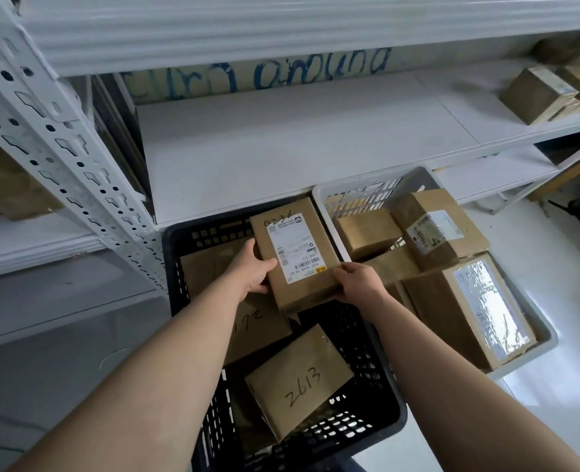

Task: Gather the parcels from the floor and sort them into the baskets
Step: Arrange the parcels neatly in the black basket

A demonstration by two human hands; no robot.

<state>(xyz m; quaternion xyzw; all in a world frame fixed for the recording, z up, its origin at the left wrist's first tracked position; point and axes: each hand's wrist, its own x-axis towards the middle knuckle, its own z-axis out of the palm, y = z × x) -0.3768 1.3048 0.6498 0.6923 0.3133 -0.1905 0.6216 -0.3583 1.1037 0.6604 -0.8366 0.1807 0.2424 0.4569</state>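
Note:
A brown cardboard parcel [295, 253] with a white shipping label hangs over the black basket [384, 396]. My left hand [253, 270] grips its left edge and my right hand [356, 281] grips its near right corner. Inside the black basket lie more cardboard parcels, one marked 2613 [299, 379] and another [254, 328] with handwritten digits partly under my left arm. To the right stands a white basket [346, 192] holding several parcels, among them a large box [469, 311] with a glossy label and a box [435, 229] with a barcode label.
Both baskets stand on a pale floor [537, 403] against a white metal shelving rack [63, 148]. A bare shelf board [281, 148] runs just behind the baskets. More cardboard boxes [537, 93] sit at the shelf's far right.

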